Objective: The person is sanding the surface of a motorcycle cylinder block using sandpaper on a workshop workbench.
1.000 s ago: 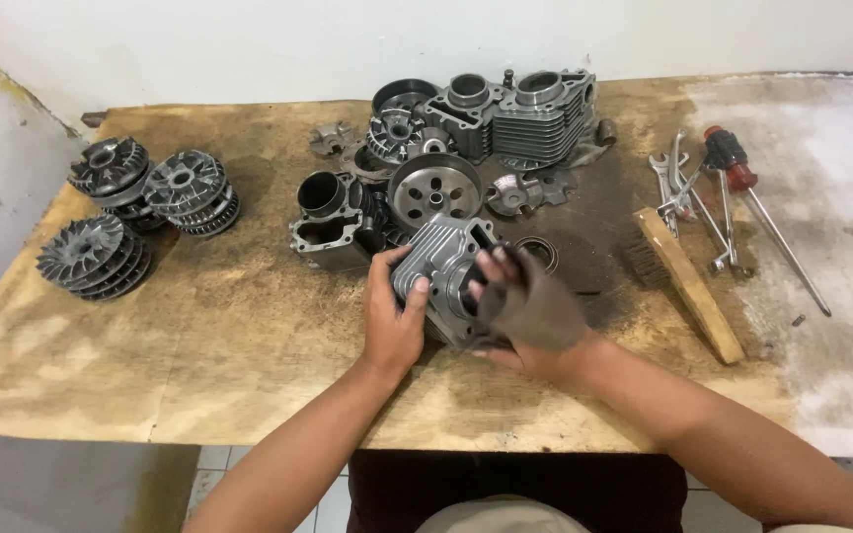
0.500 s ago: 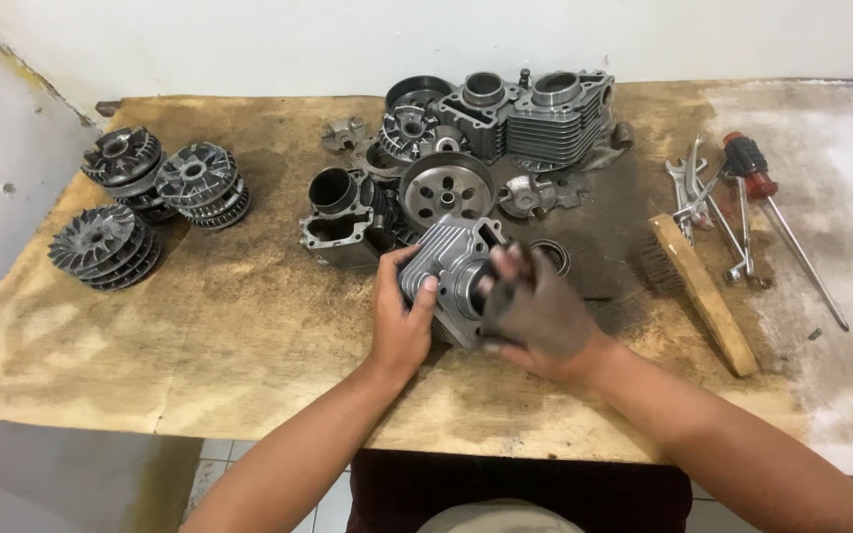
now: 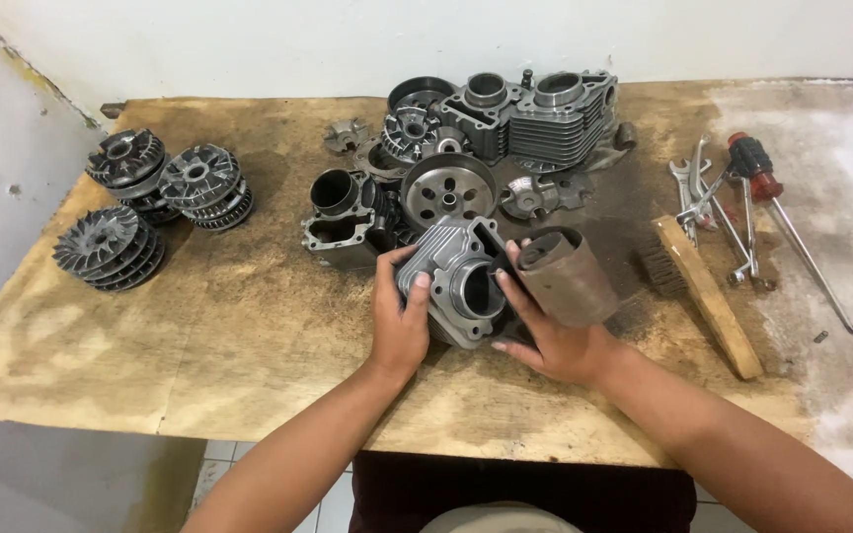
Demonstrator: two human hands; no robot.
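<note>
Over the table [image 3: 249, 336], brown sleeve [image 3: 567, 276] newly out of cylinder [image 3: 458, 281].

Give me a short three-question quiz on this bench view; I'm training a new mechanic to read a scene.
1. True or false: the left hand grips the finned engine cylinder from its left side.
2. What does the right hand hold? A) a wrench B) a dark cylinder sleeve C) a wire brush
3. Which tool with a wooden handle lies on the plywood tabletop, right of the hands?

Key
1. True.
2. B: the cylinder sleeve sits in that hand, beside the cylinder's bore.
3. The wire brush, lying apart from both hands, with wrenches and a red-handled screwdriver beyond it.
</note>
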